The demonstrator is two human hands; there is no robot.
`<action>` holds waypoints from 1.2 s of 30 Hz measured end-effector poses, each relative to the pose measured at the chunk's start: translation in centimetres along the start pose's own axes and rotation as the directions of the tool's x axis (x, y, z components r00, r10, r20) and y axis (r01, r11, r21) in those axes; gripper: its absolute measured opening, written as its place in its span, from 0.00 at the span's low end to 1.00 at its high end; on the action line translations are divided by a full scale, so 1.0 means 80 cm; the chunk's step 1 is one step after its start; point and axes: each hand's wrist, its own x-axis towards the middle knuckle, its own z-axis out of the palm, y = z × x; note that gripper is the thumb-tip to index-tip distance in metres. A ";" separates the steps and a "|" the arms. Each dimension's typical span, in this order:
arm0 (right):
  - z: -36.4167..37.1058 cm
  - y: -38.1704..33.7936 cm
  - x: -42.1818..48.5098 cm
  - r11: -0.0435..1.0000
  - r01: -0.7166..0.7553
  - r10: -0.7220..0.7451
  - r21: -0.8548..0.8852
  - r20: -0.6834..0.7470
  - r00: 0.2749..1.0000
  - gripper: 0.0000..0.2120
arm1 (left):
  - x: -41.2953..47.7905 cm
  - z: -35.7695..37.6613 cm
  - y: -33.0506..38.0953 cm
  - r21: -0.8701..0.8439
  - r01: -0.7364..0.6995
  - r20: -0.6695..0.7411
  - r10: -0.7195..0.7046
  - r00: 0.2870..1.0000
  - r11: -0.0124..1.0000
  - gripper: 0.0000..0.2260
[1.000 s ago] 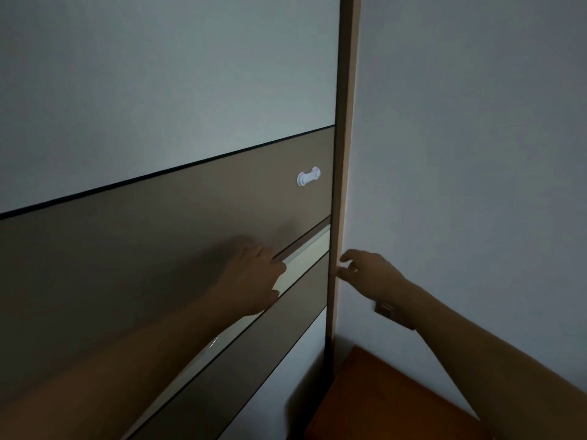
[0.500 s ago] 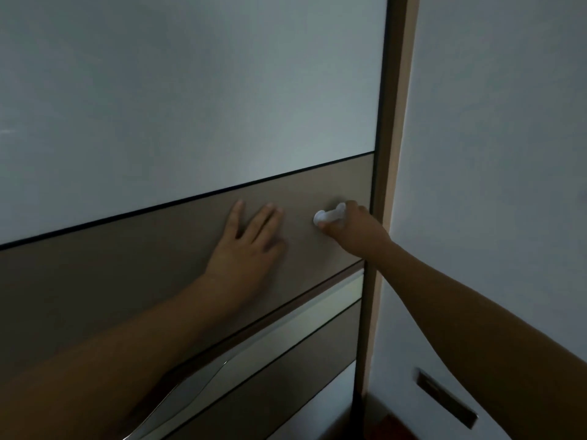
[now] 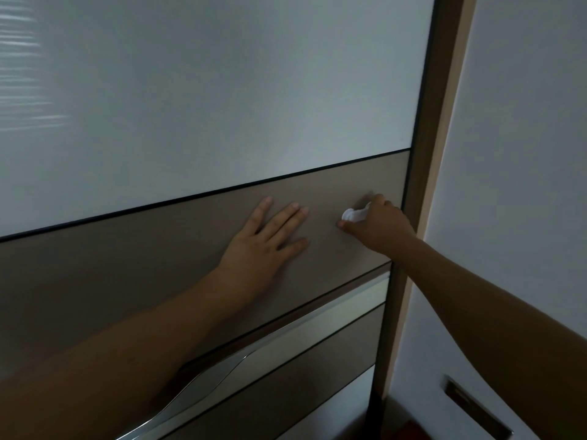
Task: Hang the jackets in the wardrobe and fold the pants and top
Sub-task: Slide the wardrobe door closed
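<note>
Both hands have come up from lower down: the right hand (image 3: 378, 225) now curls its fingers round the white handle (image 3: 352, 215) on the wardrobe door (image 3: 190, 281), and the left hand (image 3: 265, 238) presses flat, fingers straight, just beside that handle. Opening looks next; no clothes in sight.

two hands (image 3: 263, 242) (image 3: 378, 223), one wardrobe door (image 3: 190, 90), one white knob (image 3: 354, 215), one long metal handle (image 3: 286, 338), one wall plate (image 3: 476, 411).
</note>
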 end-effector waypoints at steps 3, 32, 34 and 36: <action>0.010 -0.017 -0.016 1.000 0.002 -0.002 0.008 0.000 1.000 0.53 | -0.022 0.005 -0.010 -0.003 -0.005 -0.007 0.005 1.000 1.000 0.35; 0.173 -0.312 -0.280 0.916 0.369 -0.368 -0.156 0.035 0.929 0.31 | -0.450 0.080 -0.194 0.154 0.068 0.022 -0.073 0.997 0.986 0.53; 0.179 -0.330 -0.303 0.892 0.373 -0.384 -0.255 0.007 0.923 0.20 | -0.478 0.084 -0.204 0.175 0.079 0.049 -0.089 0.995 0.981 0.52; 0.179 -0.350 -0.321 0.855 0.400 -0.425 -0.331 -0.006 0.905 0.12 | -0.505 0.088 -0.213 0.185 0.094 0.059 -0.107 0.993 0.978 0.53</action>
